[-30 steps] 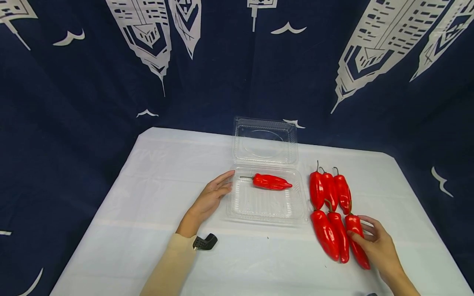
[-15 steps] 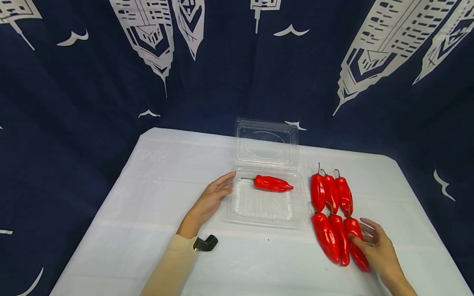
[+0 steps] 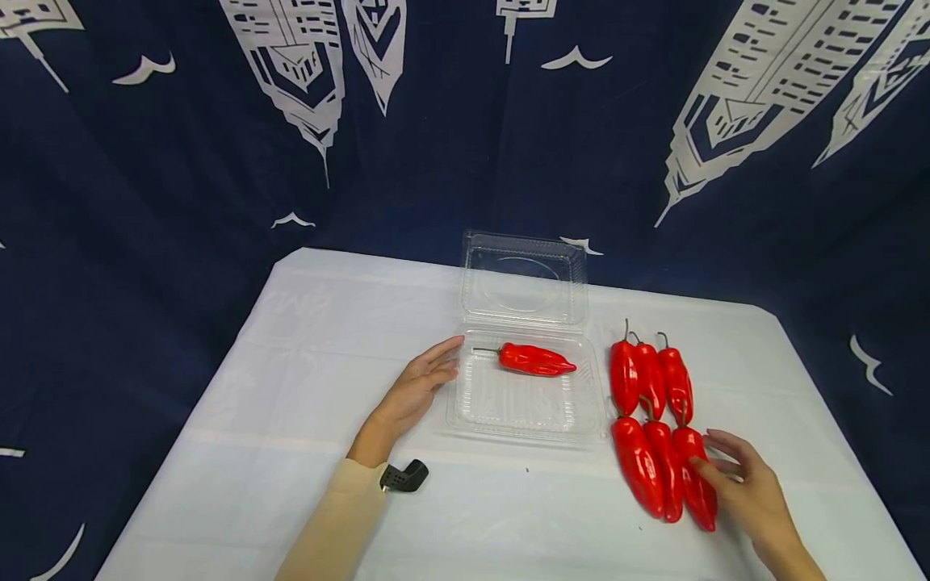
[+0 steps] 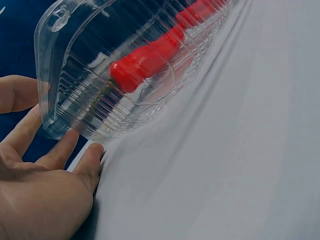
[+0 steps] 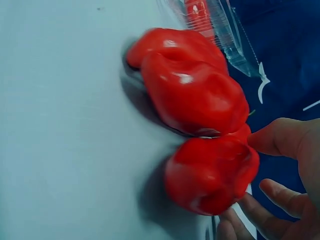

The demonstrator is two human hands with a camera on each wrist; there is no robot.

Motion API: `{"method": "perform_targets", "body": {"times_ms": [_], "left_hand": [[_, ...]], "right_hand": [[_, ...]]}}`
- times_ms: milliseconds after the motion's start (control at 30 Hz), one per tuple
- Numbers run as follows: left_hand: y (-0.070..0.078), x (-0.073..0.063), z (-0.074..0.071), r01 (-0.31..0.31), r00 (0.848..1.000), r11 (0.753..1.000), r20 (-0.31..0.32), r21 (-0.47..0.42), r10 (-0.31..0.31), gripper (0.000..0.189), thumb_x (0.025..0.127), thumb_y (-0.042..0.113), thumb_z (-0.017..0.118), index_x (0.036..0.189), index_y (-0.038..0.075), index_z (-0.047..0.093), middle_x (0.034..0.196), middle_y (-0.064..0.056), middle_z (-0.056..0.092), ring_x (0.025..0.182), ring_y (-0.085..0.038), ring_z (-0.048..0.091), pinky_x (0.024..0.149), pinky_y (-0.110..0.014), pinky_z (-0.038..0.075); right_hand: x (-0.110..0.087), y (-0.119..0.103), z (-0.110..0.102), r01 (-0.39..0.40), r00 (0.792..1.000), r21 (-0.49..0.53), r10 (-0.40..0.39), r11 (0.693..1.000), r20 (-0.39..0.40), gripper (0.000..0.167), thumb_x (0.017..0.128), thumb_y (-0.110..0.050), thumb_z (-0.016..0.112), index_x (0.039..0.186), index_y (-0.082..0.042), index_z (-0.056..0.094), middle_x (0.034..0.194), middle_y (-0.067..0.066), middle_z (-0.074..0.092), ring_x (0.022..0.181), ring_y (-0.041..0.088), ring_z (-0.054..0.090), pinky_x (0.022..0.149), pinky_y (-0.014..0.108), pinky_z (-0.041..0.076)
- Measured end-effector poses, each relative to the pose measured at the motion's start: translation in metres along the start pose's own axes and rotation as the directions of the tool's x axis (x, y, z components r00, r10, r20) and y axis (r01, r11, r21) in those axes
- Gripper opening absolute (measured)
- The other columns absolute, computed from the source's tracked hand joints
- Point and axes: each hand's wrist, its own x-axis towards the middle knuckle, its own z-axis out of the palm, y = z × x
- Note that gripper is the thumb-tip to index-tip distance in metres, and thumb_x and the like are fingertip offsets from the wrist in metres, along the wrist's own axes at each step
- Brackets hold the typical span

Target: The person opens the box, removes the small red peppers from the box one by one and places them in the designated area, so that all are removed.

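Note:
My left hand rests its fairly straight fingers against the left side of an open clear plastic clamshell container. In the left wrist view, the fingertips meet its ridged corner. One red pepper lies sideways in the base, stem to the left. My right hand pinches the front-right red pepper, thumb over its top and fingers along its right side. That pepper lies on the table, touching the group beside it. In the right wrist view, its blunt end faces the camera; fingertips behind it are partly hidden.
Several more red peppers lie in two rows right of the container, stems pointing away. The container's raised lid leans back toward a dark blue patterned cloth. A white cloth covers the table. A black wrist device sits on my left wrist.
The front-right pepper's lower end has swung left, closer to the neighbouring pepper. My right thumb now lies farther over it. My left hand and the container hold still.

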Motion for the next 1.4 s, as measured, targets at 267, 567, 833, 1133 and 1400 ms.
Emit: {"method": "perform_targets", "body": {"times_ms": [267, 567, 833, 1133, 1400], "left_hand": [[0.0, 0.0, 0.001, 0.003, 1.0, 1.0, -0.002, 0.0, -0.003, 0.058, 0.098, 0.002, 0.052, 0.153, 0.015, 0.04, 0.161, -0.005, 0.03, 0.15, -0.029, 0.027, 0.124, -0.042, 0.018], [0.0, 0.001, -0.002, 0.003, 1.0, 1.0, 0.002, -0.004, -0.003, 0.058, 0.098, 0.002, 0.051, 0.153, 0.014, 0.04, 0.162, -0.004, 0.029, 0.15, -0.029, 0.026, 0.124, -0.042, 0.017], [-0.002, 0.003, -0.003, -0.003, 1.0, 1.0, 0.005, -0.009, 0.003, 0.058, 0.097, 0.0, 0.051, 0.153, 0.014, 0.041, 0.161, -0.004, 0.03, 0.149, -0.029, 0.028, 0.124, -0.042, 0.019], [-0.001, 0.002, -0.002, -0.008, 1.0, 1.0, 0.008, -0.011, 0.008, 0.059, 0.097, 0.0, 0.052, 0.153, 0.013, 0.04, 0.162, -0.004, 0.03, 0.15, -0.029, 0.027, 0.124, -0.043, 0.019], [0.0, 0.003, -0.001, -0.011, 1.0, 1.0, 0.011, -0.007, 0.011, 0.059, 0.097, 0.0, 0.052, 0.154, 0.012, 0.039, 0.162, -0.005, 0.029, 0.15, -0.029, 0.027, 0.124, -0.043, 0.018]], "right_hand": [[0.0, -0.019, -0.015, 0.189, 0.967, -0.105, -0.204, 0.976, -0.155, 0.069, 0.097, -0.026, 0.065, 0.15, 0.004, 0.034, 0.148, 0.034, 0.04, 0.125, 0.054, 0.047, 0.095, 0.065, 0.043], [0.002, -0.055, -0.009, 0.397, 0.898, -0.147, -0.416, 0.906, -0.141, 0.064, 0.092, -0.019, 0.071, 0.144, 0.005, 0.043, 0.138, 0.037, 0.047, 0.118, 0.056, 0.051, 0.09, 0.066, 0.045], [0.0, -0.087, 0.004, 0.533, 0.834, -0.112, -0.543, 0.839, -0.102, 0.061, 0.089, -0.012, 0.074, 0.14, 0.004, 0.047, 0.13, 0.034, 0.053, 0.111, 0.055, 0.056, 0.077, 0.061, 0.056], [0.001, -0.137, 0.025, 0.695, 0.717, -0.036, -0.696, 0.718, -0.028, 0.05, 0.085, -0.004, 0.077, 0.131, -0.004, 0.058, 0.124, 0.021, 0.062, 0.106, 0.043, 0.065, 0.08, 0.053, 0.057], [0.029, -0.175, 0.061, 0.735, 0.666, 0.027, -0.729, 0.677, 0.159, 0.04, 0.086, -0.005, 0.075, 0.124, -0.002, 0.065, 0.127, 0.018, 0.065, 0.115, 0.04, 0.064, 0.09, 0.053, 0.055]]}}
